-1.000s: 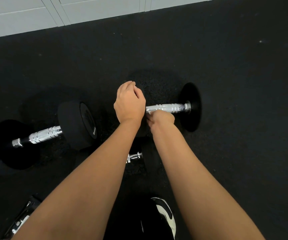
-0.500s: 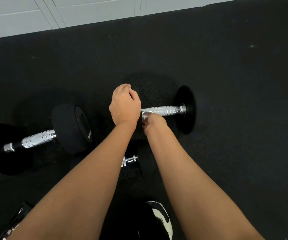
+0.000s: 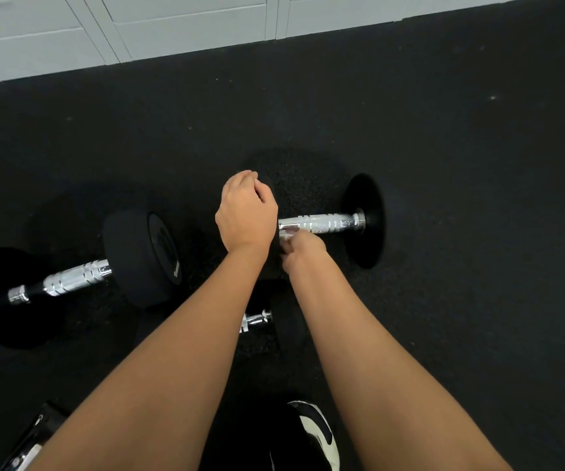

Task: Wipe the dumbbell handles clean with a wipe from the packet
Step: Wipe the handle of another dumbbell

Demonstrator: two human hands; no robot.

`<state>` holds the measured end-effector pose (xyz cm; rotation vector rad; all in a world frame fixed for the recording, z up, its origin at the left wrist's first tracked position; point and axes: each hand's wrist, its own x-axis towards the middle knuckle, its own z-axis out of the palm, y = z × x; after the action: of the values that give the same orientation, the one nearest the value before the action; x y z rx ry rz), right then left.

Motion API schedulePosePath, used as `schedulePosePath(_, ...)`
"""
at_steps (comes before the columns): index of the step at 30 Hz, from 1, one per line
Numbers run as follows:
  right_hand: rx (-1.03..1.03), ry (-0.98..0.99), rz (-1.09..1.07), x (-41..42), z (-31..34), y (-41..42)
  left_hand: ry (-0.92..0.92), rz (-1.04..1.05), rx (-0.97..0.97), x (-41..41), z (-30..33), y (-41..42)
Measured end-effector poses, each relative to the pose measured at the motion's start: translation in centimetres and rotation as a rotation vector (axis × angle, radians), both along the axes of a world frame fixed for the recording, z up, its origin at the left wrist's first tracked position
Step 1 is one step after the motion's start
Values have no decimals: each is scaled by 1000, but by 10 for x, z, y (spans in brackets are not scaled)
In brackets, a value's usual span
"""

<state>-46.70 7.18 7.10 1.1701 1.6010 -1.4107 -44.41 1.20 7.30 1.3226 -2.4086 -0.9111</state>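
Dumbbell handle (image 3: 321, 223) is being gripped at its left end by the right hand (image 3: 303, 244), a pale wipe (image 3: 287, 232) being pinched against it. Left of that, the hidden weight head is being clasped by the left hand (image 3: 245, 212). Further left, a second dumbbell (image 3: 138, 256) is being left untouched on the black floor (image 3: 444, 164).

Left hand (image 3: 245, 212) hid the dumbbell's near weight; wipe (image 3: 286, 234) mostly buried under right hand (image 3: 303, 248); shoe (image 3: 318, 433) cut off at bottom edge.
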Motion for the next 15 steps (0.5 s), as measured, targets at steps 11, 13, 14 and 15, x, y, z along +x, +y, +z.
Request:
schedulePosePath(11, 61, 128, 308, -6, 21, 5, -8, 1, 6, -2, 1, -1)
schedulePosePath(13, 173, 194, 460, -3, 23, 1, -5, 1, 5, -1, 0, -1)
schedulePosePath(14, 221, 244, 553, -1, 22, -1, -4, 1, 4, -1, 0, -1)
schedulePosePath(15, 257, 307, 620, 0, 21, -2, -5, 1, 3, -1, 0, -1)
